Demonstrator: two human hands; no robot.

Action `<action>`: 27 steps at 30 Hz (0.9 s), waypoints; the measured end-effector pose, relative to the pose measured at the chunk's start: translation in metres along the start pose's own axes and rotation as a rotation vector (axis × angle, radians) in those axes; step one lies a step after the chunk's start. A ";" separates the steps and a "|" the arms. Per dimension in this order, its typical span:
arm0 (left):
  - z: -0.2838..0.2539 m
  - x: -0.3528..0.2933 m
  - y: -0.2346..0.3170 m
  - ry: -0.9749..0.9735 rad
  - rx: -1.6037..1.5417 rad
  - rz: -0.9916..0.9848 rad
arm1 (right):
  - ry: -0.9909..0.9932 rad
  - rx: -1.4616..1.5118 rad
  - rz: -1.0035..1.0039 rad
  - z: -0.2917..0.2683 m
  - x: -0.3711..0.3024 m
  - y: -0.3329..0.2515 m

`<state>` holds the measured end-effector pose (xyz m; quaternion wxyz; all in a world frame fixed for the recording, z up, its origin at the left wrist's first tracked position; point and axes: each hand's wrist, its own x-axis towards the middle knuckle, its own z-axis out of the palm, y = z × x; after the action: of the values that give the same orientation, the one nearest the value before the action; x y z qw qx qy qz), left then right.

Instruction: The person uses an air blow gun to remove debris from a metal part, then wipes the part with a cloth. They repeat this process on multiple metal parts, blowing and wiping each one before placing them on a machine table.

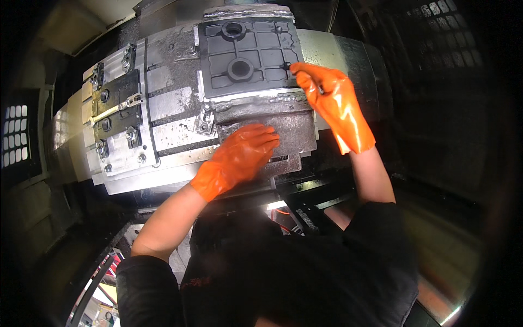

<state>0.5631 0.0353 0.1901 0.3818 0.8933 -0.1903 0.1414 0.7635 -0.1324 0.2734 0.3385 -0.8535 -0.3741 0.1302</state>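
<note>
A dark grey cast metal part (261, 52) with a ribbed top face and two round bosses sits on a rough metal block (272, 122). My left hand (239, 155), in an orange rubber glove, lies over the block's near side with its fingers stretched out and nothing visible in it. At the cast part's right edge, beside a small dark knob (286, 66), is my right hand (335, 101), also in an orange glove. Its fingers are curled into a pinch; what they hold, if anything, is hidden.
To the left, a metal table (180, 131) carries a fixture plate with several bolted clamps (131, 137). A yellowish rod-like tool (109, 113) lies across that plate. Clamp brackets (205, 121) stand beside the block. Dark machine walls with slotted vents (15, 135) enclose both sides.
</note>
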 end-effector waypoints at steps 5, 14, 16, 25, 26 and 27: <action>-0.006 0.002 -0.003 -0.013 -0.010 0.007 | 0.152 0.088 -0.032 0.004 0.001 -0.010; -0.013 0.004 0.005 -0.026 -0.041 0.012 | -0.074 0.098 -0.295 0.054 0.021 -0.087; -0.012 0.009 0.003 -0.037 -0.013 0.047 | -0.054 -0.192 -0.513 0.097 0.047 -0.073; 0.019 -0.007 -0.017 0.082 -0.033 0.136 | 0.012 -0.218 -0.310 0.093 0.198 -0.100; 0.017 -0.007 -0.016 0.063 -0.043 0.159 | -0.033 -0.295 -0.257 0.103 0.215 -0.082; 0.012 -0.006 -0.017 0.046 -0.042 0.177 | -0.077 -0.366 -0.215 0.107 0.224 -0.080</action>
<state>0.5670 0.0387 0.1686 0.3906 0.8614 -0.2625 0.1911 0.8221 0.1213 0.2552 0.1753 -0.8503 -0.4931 0.0559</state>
